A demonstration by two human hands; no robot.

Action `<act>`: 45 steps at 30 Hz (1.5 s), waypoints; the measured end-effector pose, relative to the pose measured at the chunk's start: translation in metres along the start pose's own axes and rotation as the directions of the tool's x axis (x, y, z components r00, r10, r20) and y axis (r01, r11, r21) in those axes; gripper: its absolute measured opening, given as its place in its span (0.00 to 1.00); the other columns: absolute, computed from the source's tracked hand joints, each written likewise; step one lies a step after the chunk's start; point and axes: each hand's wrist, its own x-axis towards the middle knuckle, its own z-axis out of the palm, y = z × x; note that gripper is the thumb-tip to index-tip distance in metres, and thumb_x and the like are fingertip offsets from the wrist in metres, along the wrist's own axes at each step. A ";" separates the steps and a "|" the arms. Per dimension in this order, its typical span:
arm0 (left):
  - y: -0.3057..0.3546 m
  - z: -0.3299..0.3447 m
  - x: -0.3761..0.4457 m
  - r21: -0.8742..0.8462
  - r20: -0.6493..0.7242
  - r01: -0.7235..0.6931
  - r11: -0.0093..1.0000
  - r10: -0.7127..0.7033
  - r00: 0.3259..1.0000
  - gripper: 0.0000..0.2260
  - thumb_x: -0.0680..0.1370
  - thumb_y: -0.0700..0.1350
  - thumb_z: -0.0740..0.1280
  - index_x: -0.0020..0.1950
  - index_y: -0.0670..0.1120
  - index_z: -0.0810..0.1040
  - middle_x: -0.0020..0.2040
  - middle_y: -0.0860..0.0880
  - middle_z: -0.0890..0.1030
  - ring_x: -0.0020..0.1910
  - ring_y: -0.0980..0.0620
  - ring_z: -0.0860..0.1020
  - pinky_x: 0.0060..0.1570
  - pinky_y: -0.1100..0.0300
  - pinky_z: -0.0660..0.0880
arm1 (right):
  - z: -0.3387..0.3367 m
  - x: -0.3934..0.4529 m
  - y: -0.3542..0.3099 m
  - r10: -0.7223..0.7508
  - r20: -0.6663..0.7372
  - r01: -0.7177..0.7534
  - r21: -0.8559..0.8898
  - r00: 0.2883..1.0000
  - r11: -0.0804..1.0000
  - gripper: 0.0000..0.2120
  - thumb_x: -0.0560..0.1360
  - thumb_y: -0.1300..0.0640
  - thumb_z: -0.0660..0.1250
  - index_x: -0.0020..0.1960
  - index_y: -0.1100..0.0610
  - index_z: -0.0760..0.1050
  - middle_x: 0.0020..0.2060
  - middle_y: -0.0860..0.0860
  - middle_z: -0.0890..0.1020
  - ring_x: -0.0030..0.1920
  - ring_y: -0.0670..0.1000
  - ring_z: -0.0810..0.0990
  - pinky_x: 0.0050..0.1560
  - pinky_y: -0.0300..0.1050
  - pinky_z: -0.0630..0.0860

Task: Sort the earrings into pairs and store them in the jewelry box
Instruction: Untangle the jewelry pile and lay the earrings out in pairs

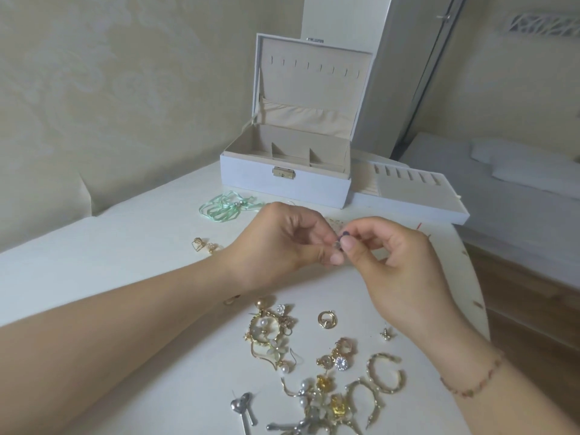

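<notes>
In front of the open jewelry box [284,180], the left hand [279,243] and right hand [398,262] meet above the table [125,246], both pinching one small dark earring [340,241] between fingertips. The heap of loose earrings [314,365] lies nearer the person than the box, below the hands.

We are in a home bedroom: we see a bed [518,196] with pillow [533,174], patterned wallpaper [110,89], wooden floor [533,296].
</notes>
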 end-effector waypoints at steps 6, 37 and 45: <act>-0.004 -0.003 0.002 0.006 -0.104 -0.052 0.999 0.053 0.993 0.08 0.75 0.49 0.71 0.49 0.45 0.80 0.41 0.46 0.85 0.41 0.43 0.82 0.49 0.48 0.79 | -0.061 0.012 0.030 0.279 -0.102 -0.215 0.411 0.955 0.886 0.08 0.79 0.65 0.62 0.46 0.56 0.78 0.36 0.49 0.83 0.32 0.47 0.79 0.30 0.37 0.72; 0.019 -0.025 0.002 0.242 0.284 -0.110 0.964 0.038 0.958 0.03 0.76 0.44 0.70 0.44 0.45 0.82 0.26 0.45 0.69 0.27 0.49 0.63 0.29 0.61 0.62 | -0.074 -0.068 0.033 -0.288 0.546 0.489 -0.267 0.787 0.831 0.07 0.74 0.41 0.68 0.49 0.42 0.80 0.47 0.38 0.75 0.43 0.43 0.77 0.38 0.41 0.75; 0.032 -0.013 -0.003 0.177 0.450 -0.083 0.981 -0.006 0.893 0.14 0.74 0.42 0.73 0.59 0.45 0.80 0.46 0.49 0.82 0.36 0.51 0.77 0.38 0.60 0.74 | -0.056 -0.064 0.025 -0.388 0.274 0.454 -0.243 0.880 0.858 0.08 0.75 0.50 0.66 0.42 0.51 0.81 0.48 0.43 0.75 0.41 0.48 0.74 0.42 0.40 0.71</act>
